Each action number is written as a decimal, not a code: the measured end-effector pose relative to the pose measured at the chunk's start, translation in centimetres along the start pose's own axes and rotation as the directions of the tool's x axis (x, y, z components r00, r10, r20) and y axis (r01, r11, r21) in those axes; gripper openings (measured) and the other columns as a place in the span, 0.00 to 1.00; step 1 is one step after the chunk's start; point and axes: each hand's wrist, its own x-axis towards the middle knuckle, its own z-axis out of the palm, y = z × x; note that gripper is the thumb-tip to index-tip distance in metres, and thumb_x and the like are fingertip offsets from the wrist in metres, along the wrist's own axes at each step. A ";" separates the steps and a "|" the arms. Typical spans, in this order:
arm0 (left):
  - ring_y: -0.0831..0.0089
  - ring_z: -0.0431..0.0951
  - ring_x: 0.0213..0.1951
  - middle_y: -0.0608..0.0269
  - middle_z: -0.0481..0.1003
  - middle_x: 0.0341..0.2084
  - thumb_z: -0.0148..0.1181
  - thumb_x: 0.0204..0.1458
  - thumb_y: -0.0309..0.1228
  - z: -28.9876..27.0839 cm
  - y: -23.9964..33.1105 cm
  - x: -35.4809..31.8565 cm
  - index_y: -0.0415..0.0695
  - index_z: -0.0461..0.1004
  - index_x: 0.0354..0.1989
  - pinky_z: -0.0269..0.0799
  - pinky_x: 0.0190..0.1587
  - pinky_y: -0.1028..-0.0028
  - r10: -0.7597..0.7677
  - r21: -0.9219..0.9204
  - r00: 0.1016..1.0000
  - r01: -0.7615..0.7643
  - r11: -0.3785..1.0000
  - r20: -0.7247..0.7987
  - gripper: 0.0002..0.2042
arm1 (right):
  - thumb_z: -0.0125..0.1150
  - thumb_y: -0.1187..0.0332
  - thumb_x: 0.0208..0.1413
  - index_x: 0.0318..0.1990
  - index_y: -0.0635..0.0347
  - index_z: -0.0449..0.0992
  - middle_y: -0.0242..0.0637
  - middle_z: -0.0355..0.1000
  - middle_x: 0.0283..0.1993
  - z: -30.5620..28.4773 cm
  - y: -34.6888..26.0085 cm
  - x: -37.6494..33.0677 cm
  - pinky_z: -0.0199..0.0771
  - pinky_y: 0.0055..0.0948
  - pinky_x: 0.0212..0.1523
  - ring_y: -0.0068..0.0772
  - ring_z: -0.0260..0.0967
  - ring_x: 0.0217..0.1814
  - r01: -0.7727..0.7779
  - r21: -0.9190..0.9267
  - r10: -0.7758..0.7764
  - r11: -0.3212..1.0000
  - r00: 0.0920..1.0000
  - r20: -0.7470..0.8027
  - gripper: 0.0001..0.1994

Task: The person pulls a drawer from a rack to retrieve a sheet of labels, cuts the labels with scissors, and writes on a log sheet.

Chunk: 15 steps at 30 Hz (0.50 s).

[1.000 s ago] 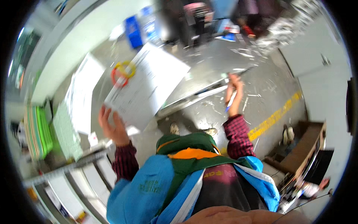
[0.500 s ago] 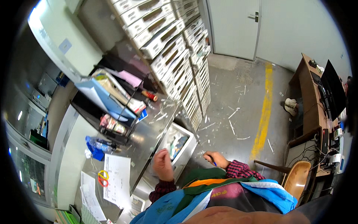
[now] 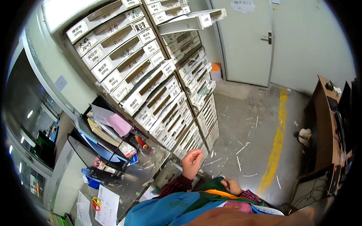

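Observation:
In front of the tall rack of white label trays (image 3: 149, 88), my left hand (image 3: 192, 164) is raised with its fingers loosely curled in. Nothing shows between them, and it does not touch the rack. Closer to my body, my right hand (image 3: 233, 186) is closed around a thin blue pen (image 3: 229, 188), of which only a small part is visible. Up on the rack's right column, one white tray (image 3: 184, 25) sticks out well beyond the others. Handwritten and printed tags mark the tray fronts.
To the left, a metal worktop (image 3: 141, 171) bears a black mesh file holder (image 3: 102, 150), paper sheets (image 3: 107, 207), scissors with yellow and red handles (image 3: 96, 204) and a red roll (image 3: 141, 142). Paper scraps (image 3: 238, 164) litter the floor. A desk (image 3: 320, 124) stands right, a door (image 3: 247, 45) beyond.
My view has swung up and left, bringing more of the rack in. My left hand has risen from above the white bin toward the rack; my right hand has drawn nearer my body, still holding the pen.

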 end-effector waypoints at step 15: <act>0.70 0.70 0.50 0.55 0.66 0.53 0.56 0.52 0.19 7.2 14.7 31.5 0.39 0.70 0.47 0.69 0.52 0.71 0.714 0.361 0.681 -0.632 0.686 -0.163 0.13 | 0.52 0.58 0.60 0.39 0.60 0.74 0.51 0.74 0.33 -9.6 3.1 23.9 0.71 0.43 0.36 0.54 0.73 0.36 0.135 0.093 -0.162 0.986 0.884 0.439 0.14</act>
